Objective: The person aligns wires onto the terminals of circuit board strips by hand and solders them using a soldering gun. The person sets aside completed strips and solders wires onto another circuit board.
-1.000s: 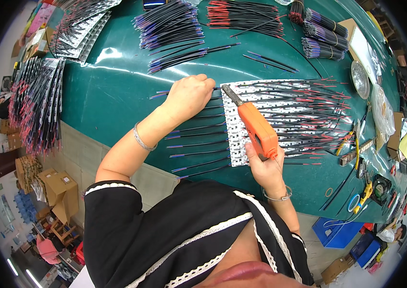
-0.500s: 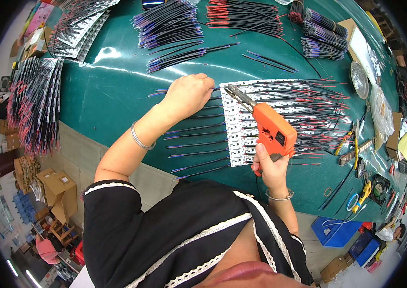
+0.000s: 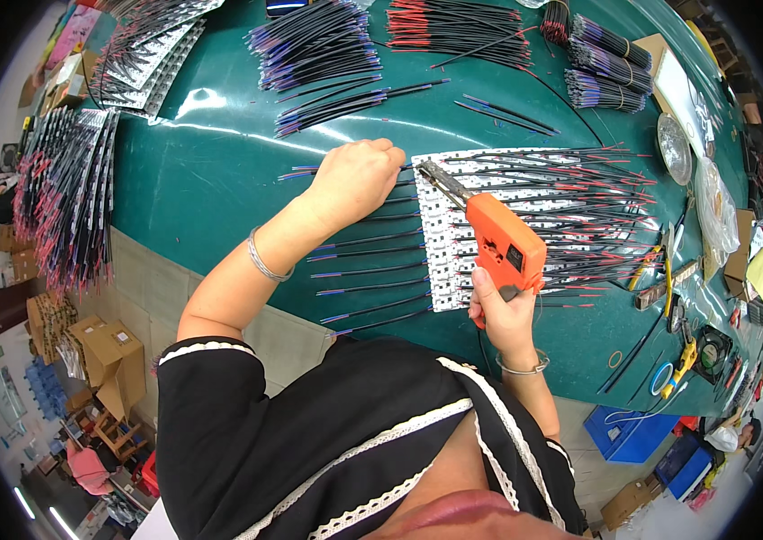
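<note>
My left hand point(image 3: 359, 180) is closed in a pinch on a black wire point(image 3: 303, 171), whose blue-purple ends stick out left of the wrist. Its fingertips sit beside the top left corner of a white circuit board panel point(image 3: 439, 270). In my right hand point(image 3: 505, 310) is an orange soldering gun point(image 3: 505, 236), my fingers wrapped round its handle. The gun's metal tip reaches that same corner; whether it touches the wire's end is too small to tell. Several black wires point(image 3: 372, 289) run out of the panel's left edge. Others with red ends point(image 3: 606, 193) lie across it to the right.
Wire piles with purple point(image 3: 314, 45) and red ends point(image 3: 458, 34) lie at the back of the green table point(image 3: 210, 207). Tied wire bundles point(image 3: 611, 67) stand back right. Wired panels point(image 3: 66, 198) hang over the left edge. Yellow-handled cutters point(image 3: 683, 364) and a small fan point(image 3: 714, 351) lie right.
The soldering gun has shifted slightly left with my right hand. My left hand has edged a little to the right, still pinching the wire.
</note>
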`<state>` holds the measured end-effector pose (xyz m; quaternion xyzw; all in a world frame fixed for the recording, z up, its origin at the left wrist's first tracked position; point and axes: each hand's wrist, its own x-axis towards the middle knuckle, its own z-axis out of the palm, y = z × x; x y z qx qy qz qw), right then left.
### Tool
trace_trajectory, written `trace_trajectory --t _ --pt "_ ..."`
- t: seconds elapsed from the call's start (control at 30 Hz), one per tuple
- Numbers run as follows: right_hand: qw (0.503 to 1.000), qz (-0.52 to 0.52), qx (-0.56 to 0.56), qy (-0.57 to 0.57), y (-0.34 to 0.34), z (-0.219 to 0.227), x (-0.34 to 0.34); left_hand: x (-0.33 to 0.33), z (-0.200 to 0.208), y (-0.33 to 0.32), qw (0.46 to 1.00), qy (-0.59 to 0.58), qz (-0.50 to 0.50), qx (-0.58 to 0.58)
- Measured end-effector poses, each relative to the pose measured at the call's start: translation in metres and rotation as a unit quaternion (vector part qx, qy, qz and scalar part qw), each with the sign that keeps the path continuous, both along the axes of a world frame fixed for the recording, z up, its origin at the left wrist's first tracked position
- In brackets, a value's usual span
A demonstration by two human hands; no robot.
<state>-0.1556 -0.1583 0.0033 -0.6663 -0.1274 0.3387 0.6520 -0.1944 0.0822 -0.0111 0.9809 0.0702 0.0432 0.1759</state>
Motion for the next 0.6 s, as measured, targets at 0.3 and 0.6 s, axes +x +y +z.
trace_trajectory --t 0.3,0.6 --pt "1.0 -0.012 -0.008 -0.028 -0.001 -0.002 -0.004 0.001 0.003 -0.003 0.999 0.016 -0.006 0.035" --pt "0.962 -0.184 0.192 -0.065 -0.081 0.022 0.021 0.009 -0.004 -0.005 0.999 0.001 -0.017 0.032"
